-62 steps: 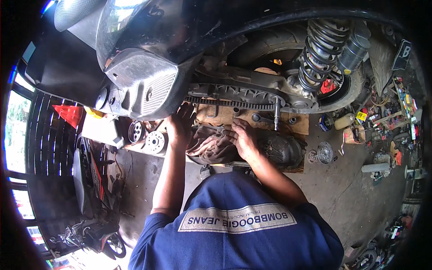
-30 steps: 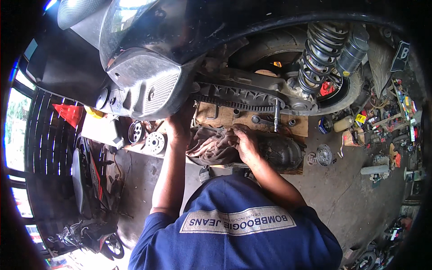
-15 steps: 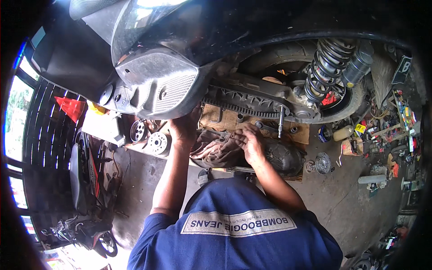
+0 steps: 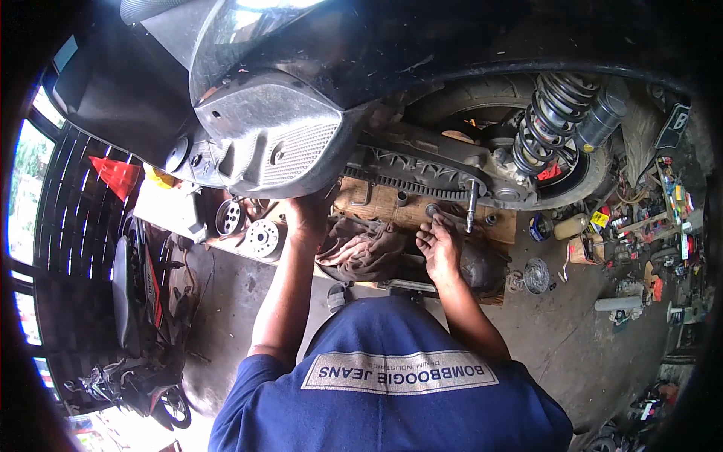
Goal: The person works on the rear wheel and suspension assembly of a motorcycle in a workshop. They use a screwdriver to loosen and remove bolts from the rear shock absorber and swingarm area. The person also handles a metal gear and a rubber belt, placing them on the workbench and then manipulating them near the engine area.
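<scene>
My left hand (image 4: pixel 307 216) reaches up under the grey ribbed footboard panel (image 4: pixel 301 154) of a scooter, and its fingers are hidden there. My right hand (image 4: pixel 440 247) hovers over the wooden board (image 4: pixel 380 197), fingers loosely bent and apart, with nothing visible in them. Just beyond its fingertips lies a small round metal part (image 4: pixel 431 210). To its right a chrome socket extension (image 4: pixel 472 207) stands against the scooter's long belt-drive casing (image 4: pixel 422 169). A crumpled brown rag (image 4: pixel 361 247) lies between my hands. Beside my right wrist is a dark cover (image 4: pixel 482 265).
A slotted round metal pulley (image 4: pixel 262 239) and a black-rimmed clutch drum (image 4: pixel 229 217) sit left of my left forearm. A coil spring shock (image 4: pixel 553 117) rises by the rear wheel. Scattered tools and parts fill the right side. Another motorcycle (image 4: pixel 139 301) stands at left.
My right hand has moved slightly right and its fingers now point farther up, toward the small round part. My left hand remains under the panel. The view has shifted slightly.
</scene>
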### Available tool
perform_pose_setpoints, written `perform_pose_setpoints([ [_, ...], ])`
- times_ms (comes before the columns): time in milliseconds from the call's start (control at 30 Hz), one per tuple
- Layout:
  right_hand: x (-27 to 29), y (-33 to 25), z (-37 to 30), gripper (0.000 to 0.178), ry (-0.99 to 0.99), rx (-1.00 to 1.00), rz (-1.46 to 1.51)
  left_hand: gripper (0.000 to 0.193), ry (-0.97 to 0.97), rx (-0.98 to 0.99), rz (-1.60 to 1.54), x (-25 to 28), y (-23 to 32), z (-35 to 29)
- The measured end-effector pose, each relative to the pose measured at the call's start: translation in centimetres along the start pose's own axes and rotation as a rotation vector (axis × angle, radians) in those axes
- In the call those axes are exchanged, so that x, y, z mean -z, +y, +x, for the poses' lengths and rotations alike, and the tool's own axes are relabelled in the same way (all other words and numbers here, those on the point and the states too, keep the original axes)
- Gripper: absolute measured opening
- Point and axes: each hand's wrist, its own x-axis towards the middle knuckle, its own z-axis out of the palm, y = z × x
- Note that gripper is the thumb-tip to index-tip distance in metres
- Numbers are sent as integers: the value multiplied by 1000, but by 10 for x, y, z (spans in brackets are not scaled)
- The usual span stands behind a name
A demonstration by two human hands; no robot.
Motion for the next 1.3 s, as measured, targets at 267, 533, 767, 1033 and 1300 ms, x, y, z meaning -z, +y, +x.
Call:
perform_pose_setpoints([
  [267,7,8,-1,18,-31,-40,-52,79,46,54,2,16,-6,0],
  [533,4,16,-5,19,-69,-20,-88,52,21,38,53,27,-14,-5],
  [767,-20,1,5,36,-129,45,-168,43,-207,145,386,14,-29,-19],
  [1033,-38,-9,31,39,-155,8,-183,47,-241,-577,1698,13,-36,8],
  [1300,-45,-8,29,39,-147,49,-147,42,-52,-345,724,40,-75,55],
])
